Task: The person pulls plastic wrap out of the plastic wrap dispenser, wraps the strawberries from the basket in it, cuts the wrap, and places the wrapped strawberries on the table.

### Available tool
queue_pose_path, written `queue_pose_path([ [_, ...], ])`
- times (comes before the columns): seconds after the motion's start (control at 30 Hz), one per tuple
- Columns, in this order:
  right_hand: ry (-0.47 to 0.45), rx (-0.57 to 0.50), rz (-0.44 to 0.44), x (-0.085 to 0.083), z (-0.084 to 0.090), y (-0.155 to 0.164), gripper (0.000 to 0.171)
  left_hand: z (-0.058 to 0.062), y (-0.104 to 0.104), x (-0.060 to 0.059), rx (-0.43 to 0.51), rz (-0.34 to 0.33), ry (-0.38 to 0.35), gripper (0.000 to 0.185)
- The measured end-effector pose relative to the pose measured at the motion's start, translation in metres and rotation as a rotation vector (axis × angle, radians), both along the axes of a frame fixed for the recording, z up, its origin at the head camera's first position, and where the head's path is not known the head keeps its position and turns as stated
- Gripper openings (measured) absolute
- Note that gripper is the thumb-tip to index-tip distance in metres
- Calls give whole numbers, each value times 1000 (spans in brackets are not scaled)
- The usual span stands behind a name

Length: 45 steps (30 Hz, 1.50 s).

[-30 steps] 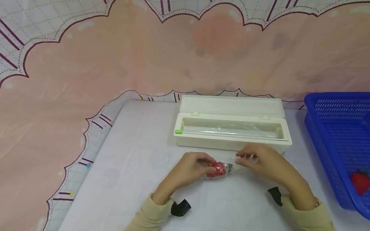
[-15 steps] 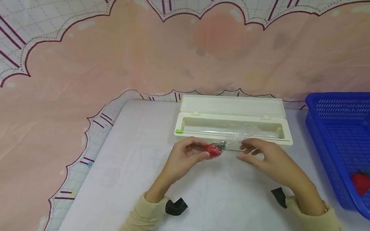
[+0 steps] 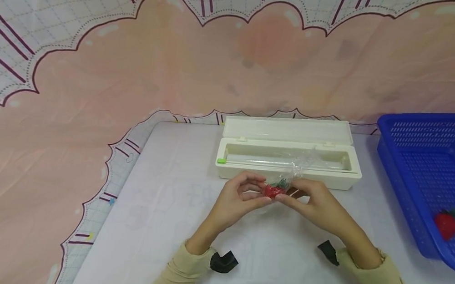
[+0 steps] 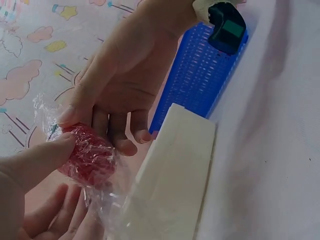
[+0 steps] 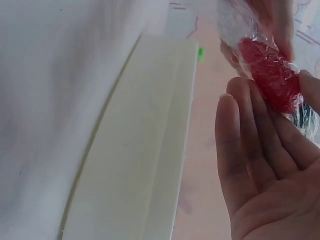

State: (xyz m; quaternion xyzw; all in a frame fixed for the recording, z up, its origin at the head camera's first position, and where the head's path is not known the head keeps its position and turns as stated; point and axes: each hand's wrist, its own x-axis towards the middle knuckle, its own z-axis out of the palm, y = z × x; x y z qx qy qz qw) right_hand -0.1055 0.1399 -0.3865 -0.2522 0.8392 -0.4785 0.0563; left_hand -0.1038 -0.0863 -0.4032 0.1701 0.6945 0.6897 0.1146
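Note:
A red strawberry (image 3: 273,191) with a green leafy top is wrapped in clear cling film (image 3: 300,163), held up just in front of the white film box. My left hand (image 3: 235,202) pinches it from the left, its thumb (image 4: 47,155) pressed on the wrapped side. From the right, my right hand (image 3: 323,210) pinches the same strawberry, with thumb and fingertips at the fruit. In the right wrist view its other fingers (image 5: 232,145) extend beside the fruit. A loose tail of film rises from the strawberry and overlaps the box.
Behind the hands, the white cling film box (image 3: 228,172) stands with its lid (image 3: 286,130) raised and a film roll (image 3: 250,159) inside. A blue plastic basket (image 3: 400,200) sits at the right, holding another strawberry (image 3: 446,225). A patterned cloth hangs behind the white table (image 3: 160,245).
The left hand has lifted the wrapped strawberry toward the box. My right hand, earlier apart on the right at the film's end, has moved left onto the strawberry.

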Motion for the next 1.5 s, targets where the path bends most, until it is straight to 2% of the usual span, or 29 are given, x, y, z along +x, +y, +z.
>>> queue_pose_path([
  [0.13,10,-8,2,0,-2,1,3,3,-1,1,-44,-63,-61,53],
  [0.3,27,-14,49,1,-3,3,4,6,-2,3,-100,-95,-95,46],
  [0.47,42,-1,79,1,-3,2,6,5,-1,4,-65,-111,-104,37],
  [0.6,53,2,52,1,-3,2,6,4,1,4,-21,-112,-84,35],
  [0.8,80,-55,-11,-2,-3,3,8,3,4,5,-100,-19,-50,35],
  [0.9,88,-71,-52,-2,-1,4,10,3,6,6,-127,1,-47,34],
  [1.2,33,-86,-106,-2,-1,2,10,2,15,13,-156,-45,-50,31],
  [1.33,36,-96,-133,-2,-2,2,7,1,19,16,-176,-69,-52,32],
  [1.5,20,-101,-145,-2,0,7,9,-1,21,16,-157,-89,-39,33],
])
